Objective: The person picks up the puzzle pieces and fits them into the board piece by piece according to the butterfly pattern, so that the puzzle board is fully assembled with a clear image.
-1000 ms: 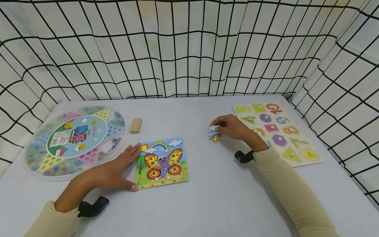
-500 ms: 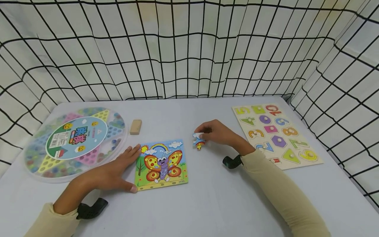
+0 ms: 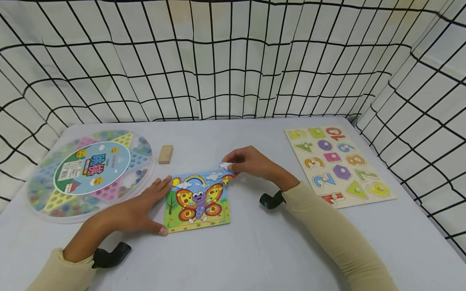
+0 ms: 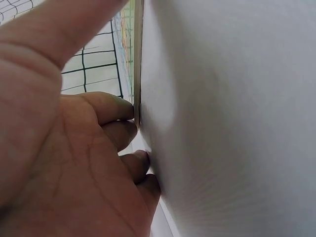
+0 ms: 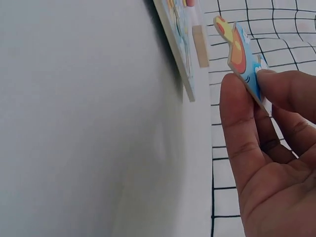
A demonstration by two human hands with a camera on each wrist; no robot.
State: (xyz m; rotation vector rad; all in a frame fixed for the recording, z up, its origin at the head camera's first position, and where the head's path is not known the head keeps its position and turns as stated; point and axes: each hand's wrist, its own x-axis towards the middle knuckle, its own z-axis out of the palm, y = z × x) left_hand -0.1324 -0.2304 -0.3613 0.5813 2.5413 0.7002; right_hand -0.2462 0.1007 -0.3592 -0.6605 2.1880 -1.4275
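Observation:
In the head view a square butterfly puzzle board (image 3: pixel 193 206) lies on the white table. My left hand (image 3: pixel 136 212) rests at its left side, thumb at the near corner and fingers at the far one. The left wrist view shows fingertips touching the board's thin edge (image 4: pixel 138 64). Over the board's far right corner, my right hand (image 3: pixel 251 165) pinches a jigsaw puzzle piece (image 3: pixel 227 176) between thumb and fingers. Blue, orange and yellow printing covers the piece (image 5: pixel 247 61) in the right wrist view, where it appears raised apart from the board (image 5: pixel 174 39).
A round Chinese checkers set (image 3: pixel 92 171) with coloured marbles lies at the left. Behind the puzzle is a small wooden block (image 3: pixel 165 154). A number-and-shape peg board (image 3: pixel 340 165) lies at the right. Black netting (image 3: pixel 229 72) over white cloth surrounds the table.
My right hand has moved left with the puzzle piece, from the middle of the table to over the butterfly board's far right corner. The left hand has stayed at the board's left edge.

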